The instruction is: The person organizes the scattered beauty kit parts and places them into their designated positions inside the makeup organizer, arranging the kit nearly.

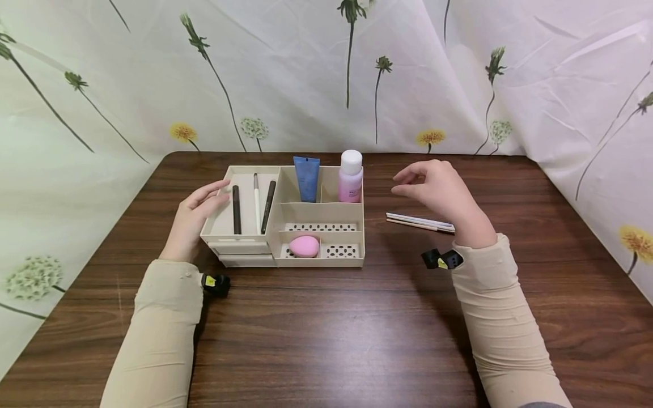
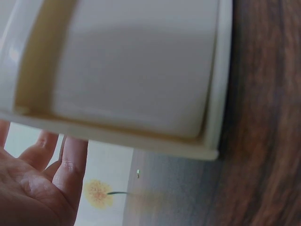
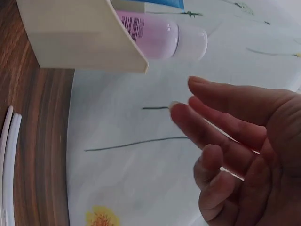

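Observation:
A cream desktop organizer (image 1: 321, 263) stands on the table, and my left hand (image 1: 189, 218) rests at its left side with fingertips over the rim. The left wrist view shows these fingers extended beside the organizer's wall (image 2: 117, 138). In its left tray lie two dark pens (image 1: 236, 209) and a thin white brush (image 1: 257, 204). Back compartments hold a blue tube (image 1: 307, 180) and a pink bottle (image 1: 350, 184) with a white cap; a pink makeup sponge (image 1: 304, 246) sits in front. My right hand (image 1: 433, 187) hovers to the right, loosely bent, holding nothing. Below it lie thin pale sticks (image 1: 413, 220).
The dark wooden table (image 1: 316, 340) extends in front of the organizer and to its right. Behind it hangs a white curtain (image 1: 306, 73) with a dandelion print. Two shallow drawers (image 1: 245, 248) are set below the organizer's left tray.

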